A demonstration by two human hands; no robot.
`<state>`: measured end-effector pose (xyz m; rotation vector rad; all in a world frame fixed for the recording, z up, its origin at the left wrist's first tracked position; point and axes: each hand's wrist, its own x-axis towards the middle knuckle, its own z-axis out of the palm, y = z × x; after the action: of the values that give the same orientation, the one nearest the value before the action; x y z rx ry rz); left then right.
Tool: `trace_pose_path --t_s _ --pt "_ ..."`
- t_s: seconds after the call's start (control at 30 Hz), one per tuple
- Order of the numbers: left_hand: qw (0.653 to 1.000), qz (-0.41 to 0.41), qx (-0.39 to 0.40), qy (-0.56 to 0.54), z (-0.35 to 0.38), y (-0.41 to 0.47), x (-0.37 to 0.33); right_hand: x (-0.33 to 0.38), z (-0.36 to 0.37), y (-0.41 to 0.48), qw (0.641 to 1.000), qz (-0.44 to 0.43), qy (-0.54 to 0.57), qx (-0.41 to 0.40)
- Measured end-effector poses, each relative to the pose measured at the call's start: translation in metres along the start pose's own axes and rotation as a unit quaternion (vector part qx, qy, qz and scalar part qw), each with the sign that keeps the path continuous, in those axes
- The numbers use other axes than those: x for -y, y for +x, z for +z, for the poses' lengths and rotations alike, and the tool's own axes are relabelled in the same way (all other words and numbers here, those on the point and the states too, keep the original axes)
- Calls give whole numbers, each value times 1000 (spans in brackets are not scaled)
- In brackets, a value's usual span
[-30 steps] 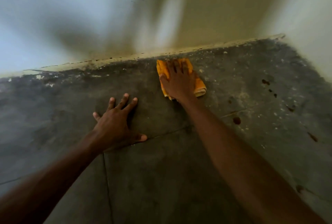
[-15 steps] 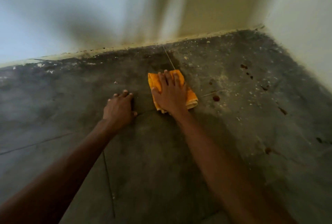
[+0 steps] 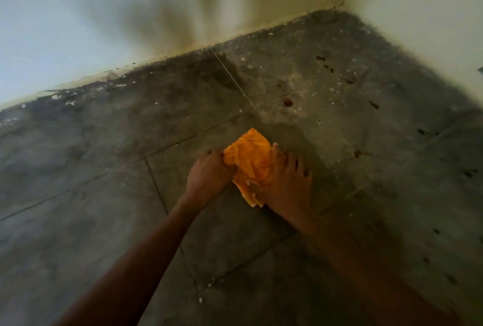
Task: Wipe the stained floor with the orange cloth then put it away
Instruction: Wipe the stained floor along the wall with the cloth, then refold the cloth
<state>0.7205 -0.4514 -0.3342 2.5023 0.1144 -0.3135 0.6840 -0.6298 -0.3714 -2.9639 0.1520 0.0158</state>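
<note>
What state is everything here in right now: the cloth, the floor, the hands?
cloth: rumpled, lying on the floor between both hands.
left hand: fingers curled, gripping the cloth's left edge.
right hand: fingers straight, resting on the cloth's right side.
floor: dark and dusty.
spots: brown, on the floor beyond the cloth, not wiped off.
wall: grimy along its base.

A crumpled orange cloth (image 3: pixel 248 166) sits bunched on the dark grey tiled floor (image 3: pixel 104 195), close to the room's corner. Dark reddish spots (image 3: pixel 288 102) and pale specks mark the tiles beyond it.
</note>
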Motion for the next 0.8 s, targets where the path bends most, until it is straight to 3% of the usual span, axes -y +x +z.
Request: trace_pose_path --t_s 0.07,0.13,0.23,0.3,0.4,0.47,0.5,0.53,0.63,0.73,0.77,0.8 --pt "997 -55 19 -49 7 -4 -18 -2 -8 -11 998 58 17 19" --pt "984 -128 62 -106 8 -11 -39 -2 -18 -15 986 102 115 71" --pt "983 -115 84 -112 13 -22 -80 -29 -47 -25 900 198 373 107" --pt "982 -81 102 -140 22 -28 -108 -63 -61 -42 848 232 464 112" --pt "939 -75 202 -269 41 -53 -162 -123 -82 -81 801 288 521 59" --pt "900 -72 263 -341 57 -73 -190 -151 -93 -100 799 297 523 -9" --pt "896 -49 278 -343 71 -83 -203 -165 -100 -112 785 296 543 -37" --pt "899 -21 282 -335 83 -92 -213 -172 -109 -120 751 300 586 -50" --pt "905 64 300 -296 110 -116 -245 -191 -132 -134 603 316 732 -25" --pt "871 82 363 -322 130 -125 -267 -202 -150 -132 433 291 853 -29" --pt "871 106 357 -321 133 -126 -269 -202 -155 -129 393 282 875 -33" --pt "886 153 324 -294 135 -126 -270 -205 -155 -127 377 279 882 -37"
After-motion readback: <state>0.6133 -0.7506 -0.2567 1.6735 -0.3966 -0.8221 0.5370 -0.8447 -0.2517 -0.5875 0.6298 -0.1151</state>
